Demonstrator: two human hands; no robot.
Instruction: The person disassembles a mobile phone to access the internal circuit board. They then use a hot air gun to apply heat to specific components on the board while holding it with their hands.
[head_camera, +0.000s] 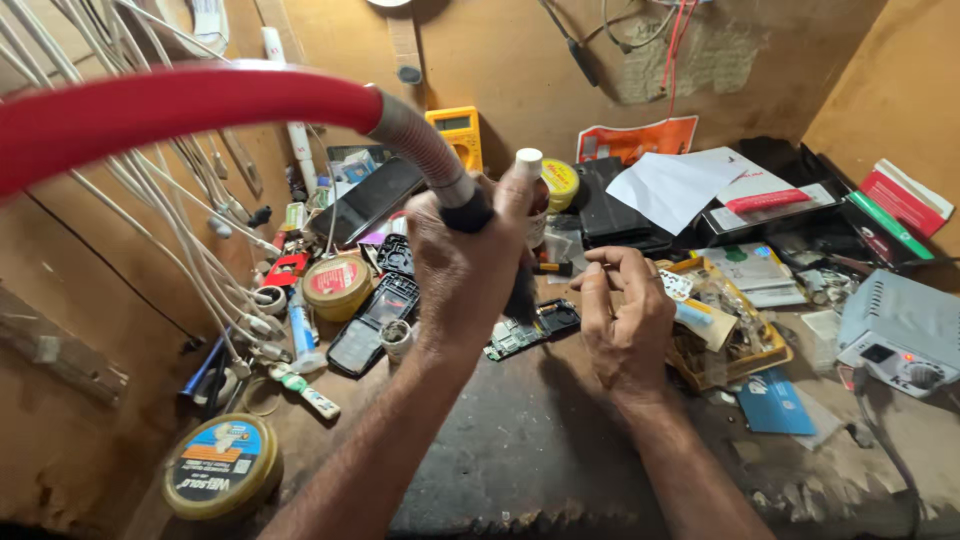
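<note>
Left hand (462, 262) around 1 hose (200, 105)

We note a worn dark surface (520, 450). On it lie a green circuit board (522, 335), a black phone frame (372, 322), a round yellow tin (222, 465), a yellow multimeter (456, 132), a white paper sheet (672, 188) and a grey box unit (900, 330).

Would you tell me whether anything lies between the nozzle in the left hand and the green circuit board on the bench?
Nothing visible does. The left hand holds the hose nozzle just above the circuit board; the right hand rests beside it, to the right.
</note>
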